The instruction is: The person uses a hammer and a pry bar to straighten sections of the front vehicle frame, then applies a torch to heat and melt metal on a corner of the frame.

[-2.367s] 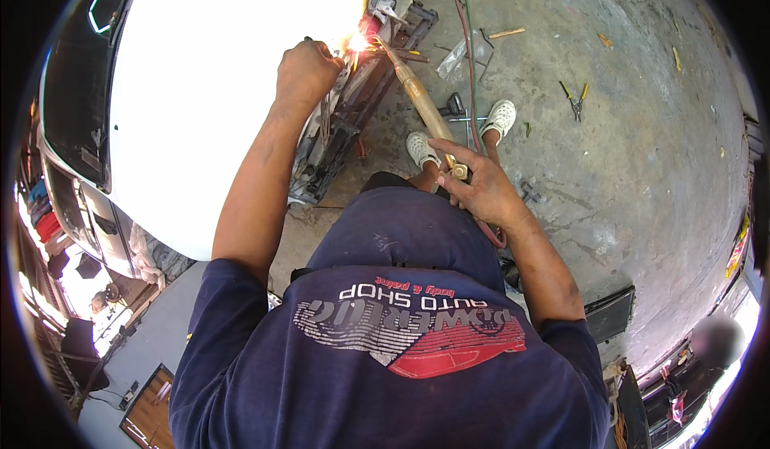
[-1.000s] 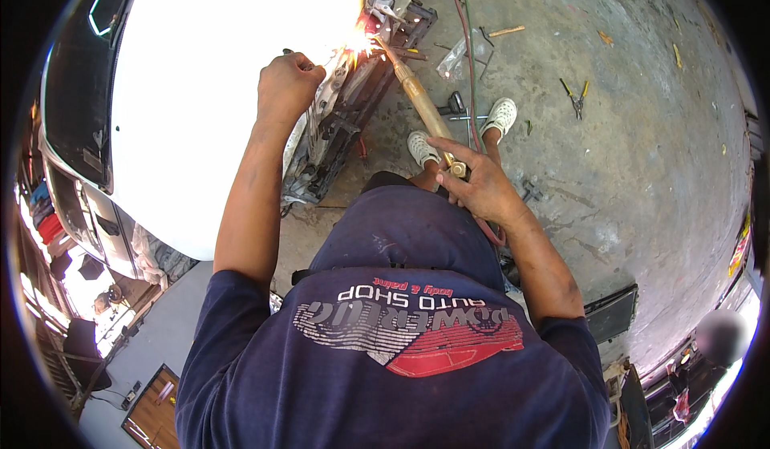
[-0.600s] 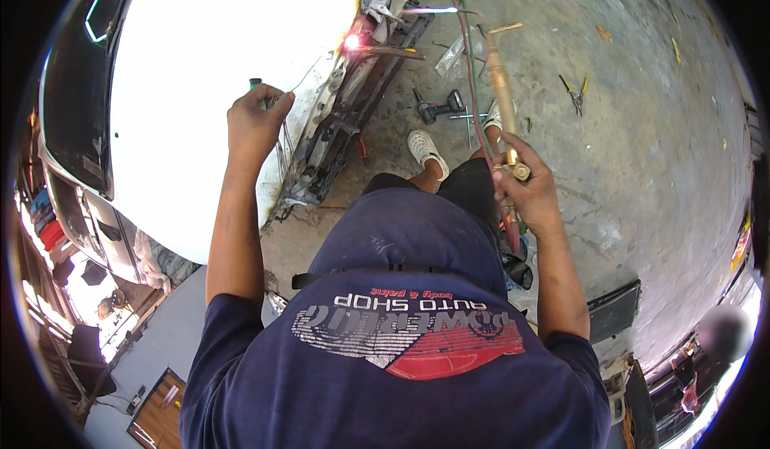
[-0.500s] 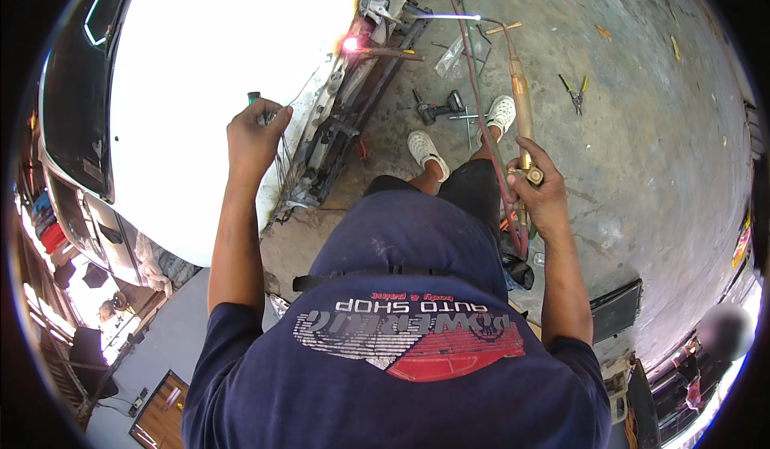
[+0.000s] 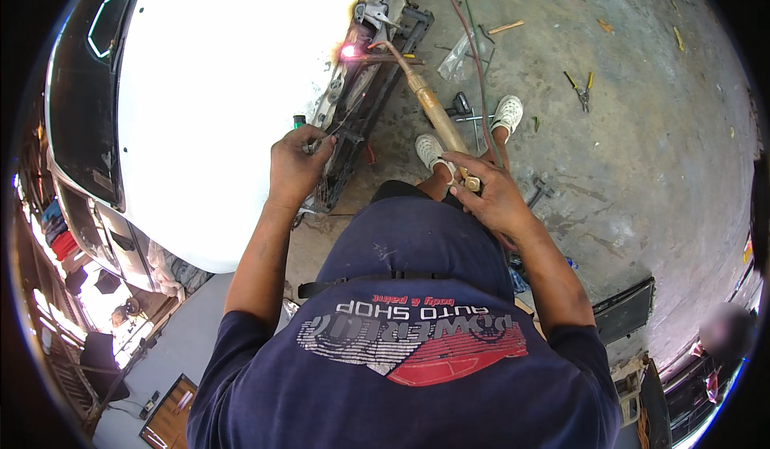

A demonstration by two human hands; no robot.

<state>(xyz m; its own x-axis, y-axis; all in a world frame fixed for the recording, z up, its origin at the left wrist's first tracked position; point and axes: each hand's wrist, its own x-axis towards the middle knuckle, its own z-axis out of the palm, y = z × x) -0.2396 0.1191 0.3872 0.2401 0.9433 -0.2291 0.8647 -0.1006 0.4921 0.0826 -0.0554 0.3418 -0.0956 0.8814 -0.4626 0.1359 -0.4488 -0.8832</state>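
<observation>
Brass torch (image 5: 433, 112) clamped in right hand (image 5: 493, 196) fingers; left hand (image 5: 295, 167) fingers pinch thin rod (image 5: 341, 122).

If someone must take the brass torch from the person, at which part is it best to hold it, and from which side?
Probably at the thick brass handle, at the end near the right hand, coming from the side of the open concrete floor. The handle is straight and wide enough for the fingers, while the thin bent tip ends at a glowing hot spot on the dark metal frame.
</observation>
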